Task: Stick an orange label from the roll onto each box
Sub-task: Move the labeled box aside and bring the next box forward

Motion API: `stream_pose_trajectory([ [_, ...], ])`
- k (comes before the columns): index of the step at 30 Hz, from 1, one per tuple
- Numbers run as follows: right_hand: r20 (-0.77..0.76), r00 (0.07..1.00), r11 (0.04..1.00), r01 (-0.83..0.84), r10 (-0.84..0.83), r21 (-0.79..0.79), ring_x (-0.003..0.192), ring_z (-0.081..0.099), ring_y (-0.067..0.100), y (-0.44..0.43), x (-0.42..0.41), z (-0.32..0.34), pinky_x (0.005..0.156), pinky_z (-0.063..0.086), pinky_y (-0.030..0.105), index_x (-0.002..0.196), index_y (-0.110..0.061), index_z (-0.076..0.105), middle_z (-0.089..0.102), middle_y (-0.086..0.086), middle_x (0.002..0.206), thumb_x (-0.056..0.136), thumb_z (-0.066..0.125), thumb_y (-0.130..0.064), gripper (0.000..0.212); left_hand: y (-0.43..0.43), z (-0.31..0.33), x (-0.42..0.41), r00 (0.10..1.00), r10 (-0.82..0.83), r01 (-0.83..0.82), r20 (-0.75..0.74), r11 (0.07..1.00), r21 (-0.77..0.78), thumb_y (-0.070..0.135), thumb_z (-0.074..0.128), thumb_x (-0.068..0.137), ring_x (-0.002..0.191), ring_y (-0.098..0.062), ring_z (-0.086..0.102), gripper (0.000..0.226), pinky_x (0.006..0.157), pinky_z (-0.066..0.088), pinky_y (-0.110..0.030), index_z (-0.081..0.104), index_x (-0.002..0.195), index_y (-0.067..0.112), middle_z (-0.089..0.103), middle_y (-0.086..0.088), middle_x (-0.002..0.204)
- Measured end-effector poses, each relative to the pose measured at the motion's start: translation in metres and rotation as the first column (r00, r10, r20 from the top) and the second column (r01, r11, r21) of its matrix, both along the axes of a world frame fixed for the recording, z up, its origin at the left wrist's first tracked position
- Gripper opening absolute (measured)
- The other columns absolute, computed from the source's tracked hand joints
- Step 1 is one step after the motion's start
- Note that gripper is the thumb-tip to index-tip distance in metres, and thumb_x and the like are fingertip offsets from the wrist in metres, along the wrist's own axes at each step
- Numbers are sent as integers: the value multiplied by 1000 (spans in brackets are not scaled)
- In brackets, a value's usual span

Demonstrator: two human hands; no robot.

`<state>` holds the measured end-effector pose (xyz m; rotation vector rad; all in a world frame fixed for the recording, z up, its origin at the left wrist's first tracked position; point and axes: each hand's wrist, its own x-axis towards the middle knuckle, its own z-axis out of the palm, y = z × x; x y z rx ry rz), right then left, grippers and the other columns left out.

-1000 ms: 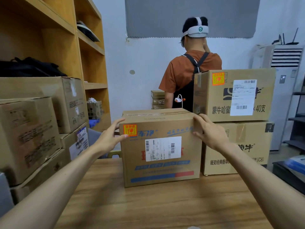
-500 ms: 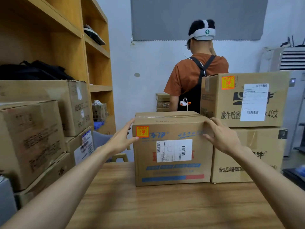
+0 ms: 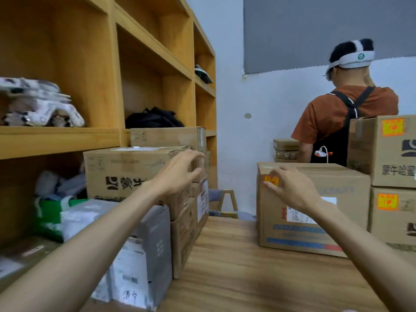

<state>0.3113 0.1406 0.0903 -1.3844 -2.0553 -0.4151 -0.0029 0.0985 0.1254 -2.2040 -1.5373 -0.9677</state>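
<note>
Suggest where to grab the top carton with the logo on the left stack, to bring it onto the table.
Probably two-handed: press in on its two opposite ends, low down near the bottom edges. The carton is wide, flat-sided and shows no handles. Come from the table side: shelving stands on its other side, and the left hand hovers at its free right end.

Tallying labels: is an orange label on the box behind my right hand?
On: the orange label shows at the box's upper-left front corner.

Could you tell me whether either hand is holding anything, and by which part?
Nothing is held: the left hand and the right hand are both open, with no grip on anything.
</note>
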Motion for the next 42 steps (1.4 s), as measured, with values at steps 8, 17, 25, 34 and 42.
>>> stream_pose_trajectory([
  [8, -103, 955, 958, -283, 278, -39, 104, 58, 22, -31, -148, 23, 86, 49, 38, 113, -15, 61, 61, 4, 115, 94, 56, -50, 40, -64, 11, -69, 911, -160, 102, 379, 980, 168, 14, 65, 93, 109, -2, 62, 20, 97, 53, -32, 73, 107, 27, 69, 13, 113],
  [17, -149, 921, 932, -363, 359, -3, 103, 58, 22, -42, -236, 24, 85, 51, 43, 122, -17, 50, 58, 4, 122, 92, 51, -61, 53, -83, 15, -167, 827, 87, -250, 555, 942, 225, 21, 65, 95, 108, -10, 56, 26, 96, 48, -31, 65, 121, 18, 59, 1, 119],
  [25, -216, 915, 937, -349, 341, 0, 107, 61, 28, -20, -277, 21, 85, 53, 48, 138, -34, 26, 57, 6, 128, 82, 54, -70, 73, -42, -10, -263, 710, 333, -284, 621, 942, -180, 36, 75, 88, 138, -31, 41, 80, 112, 36, -52, 30, 153, 29, 43, -11, 152],
  [34, -266, 879, 912, -410, 396, 2, 99, 59, 22, -4, -283, 13, 85, 52, 46, 144, -32, 19, 60, 3, 118, 84, 60, -64, 79, -17, -19, -279, 665, 221, -134, 714, 975, -177, 32, 84, 79, 144, -27, 36, 110, 117, 31, -56, 10, 160, 31, 38, -9, 158],
  [42, -363, 800, 860, -510, 477, 7, 106, 62, 18, -10, -221, 30, 89, 55, 47, 146, -38, 17, 56, -4, 136, 84, 62, -57, 79, -22, -2, -228, 762, 155, -145, 628, 987, -68, 19, 77, 87, 139, -24, 43, 94, 115, 35, -54, 17, 159, 33, 49, -4, 149],
])
